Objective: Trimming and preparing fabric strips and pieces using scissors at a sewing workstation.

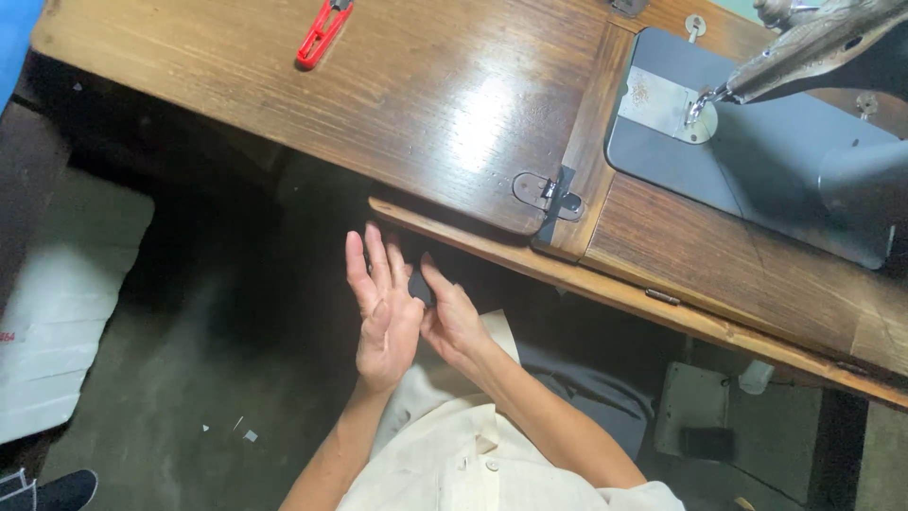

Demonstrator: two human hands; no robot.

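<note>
The fingers [371, 254] of the left hand [385, 317] are stretched out flat and held close together, the palm turned towards the right hand [452, 320], so the hand acts as a backing surface rather than a grip. The right hand's fingers curl in narrowly and press a small dark piece [419, 286] against that open palm; the piece sits between the two hands, just below the front edge of the table [426, 104]. What the piece is cannot be told, as it is mostly hidden by the fingers.

Both hands are held low, over the lap and a cream-coloured garment [454, 454], well apart from the sewing machine [813, 47] that stands at the right end of the table. Its needle area and metal plate [662, 102] are bare, with nothing under the foot. Red thread snips [322, 33] lie at the table's far edge, out of reach of either hand. A small metal hinge [549, 194] joins the table's leaf near the hands. Below, a white folded sheet [66, 303] lies on the floor [208, 378] to the left, and a treadle [695, 407] shows at the right.
</note>
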